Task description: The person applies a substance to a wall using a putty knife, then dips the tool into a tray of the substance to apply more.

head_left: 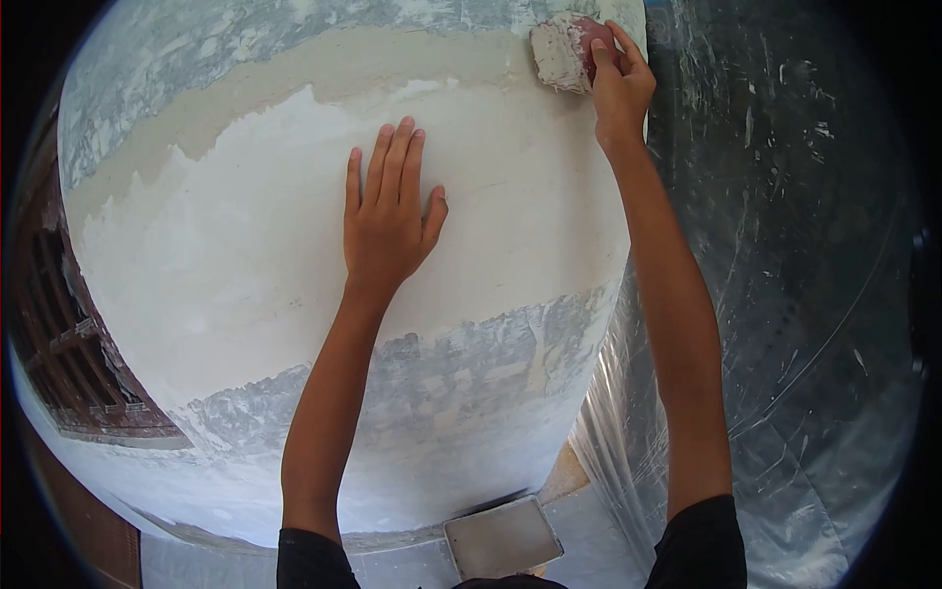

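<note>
My left hand (392,201) lies flat with spread fingers against the pale, plastered wall (265,226). At the wall's upper right edge, my right hand (620,83) grips a reddish tool (597,44), its thumb and fingers wrapped round it. Thick whitish plaster (559,57) coats the tool's left side, which is against or close to the wall. A damp beige band runs across the wall between the white area and the rough grey part above. Rough grey patches also show below my left hand.
Dark plastic sheeting (795,285), splashed with white, hangs along the right. A brown window grille (64,314) is set in the wall at the left. Low at the centre is a rectangular tray (502,540) holding greyish material, beside light floor covering.
</note>
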Tool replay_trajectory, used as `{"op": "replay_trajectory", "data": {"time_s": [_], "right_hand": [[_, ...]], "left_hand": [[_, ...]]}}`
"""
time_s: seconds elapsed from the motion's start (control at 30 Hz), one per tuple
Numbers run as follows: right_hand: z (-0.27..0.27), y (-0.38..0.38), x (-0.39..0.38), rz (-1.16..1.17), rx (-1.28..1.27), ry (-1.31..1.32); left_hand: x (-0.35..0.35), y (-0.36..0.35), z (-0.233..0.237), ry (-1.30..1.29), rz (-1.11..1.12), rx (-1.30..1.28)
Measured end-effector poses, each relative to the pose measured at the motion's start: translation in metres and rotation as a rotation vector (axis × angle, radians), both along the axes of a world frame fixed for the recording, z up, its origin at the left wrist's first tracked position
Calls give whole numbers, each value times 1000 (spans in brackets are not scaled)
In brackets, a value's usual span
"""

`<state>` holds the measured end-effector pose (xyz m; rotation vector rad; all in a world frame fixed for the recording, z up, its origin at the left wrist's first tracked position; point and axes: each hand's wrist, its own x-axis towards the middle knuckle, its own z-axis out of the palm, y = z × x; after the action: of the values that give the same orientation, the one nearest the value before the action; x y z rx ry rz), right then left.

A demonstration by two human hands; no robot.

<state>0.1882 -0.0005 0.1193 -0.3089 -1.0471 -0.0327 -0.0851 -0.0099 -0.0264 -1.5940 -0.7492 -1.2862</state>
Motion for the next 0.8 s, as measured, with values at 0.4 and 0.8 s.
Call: {"op": "replay_trajectory", "data": {"time_s": [0.4,0.8], "right_hand": [[-7,0,-4,40,-52,-190],[-12,-5,-1,-26,-90,-60]], "left_hand": [[0,0,0,-5,-16,10],[0,0,1,-2,-10,6]]}}
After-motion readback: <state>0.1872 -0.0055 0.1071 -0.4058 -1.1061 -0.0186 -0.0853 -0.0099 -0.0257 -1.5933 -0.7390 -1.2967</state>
